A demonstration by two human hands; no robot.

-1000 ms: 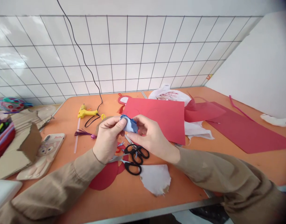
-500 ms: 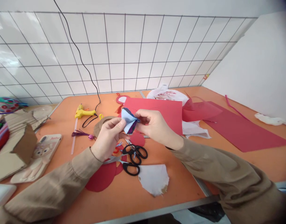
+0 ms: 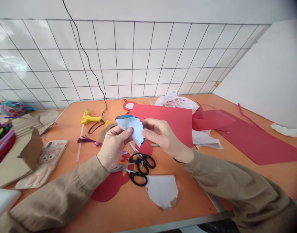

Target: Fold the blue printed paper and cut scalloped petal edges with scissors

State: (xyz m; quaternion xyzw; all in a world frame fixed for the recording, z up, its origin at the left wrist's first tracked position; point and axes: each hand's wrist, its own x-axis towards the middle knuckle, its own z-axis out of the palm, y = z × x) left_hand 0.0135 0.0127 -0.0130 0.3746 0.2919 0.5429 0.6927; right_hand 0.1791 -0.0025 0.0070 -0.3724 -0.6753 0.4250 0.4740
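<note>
Between my hands, above the table, is a folded piece of fabric, light blue on the near face with a dark, colourful scalloped edge. My left hand is closed on it, thumb flat against the pale side. At its right edge, my right hand pinches with thumb and fingers. Below lie two pairs of black-handled scissors, partly overlapping, over red rounded cut pieces. A whitish, uneven scrap is just right of the scissors. Behind my left hand, a brown piece is partly hidden.
A yellow glue gun with a black cord lies at the back left. Further left are a phone and cardboard. Red sheets, a white plastic bag and a purple tassel are also on the orange table.
The bunched fabric has been spread into a wider half-round fold, with more of its pale blue side showing. My right thumb has shifted onto its edge. The view has tilted slightly.
</note>
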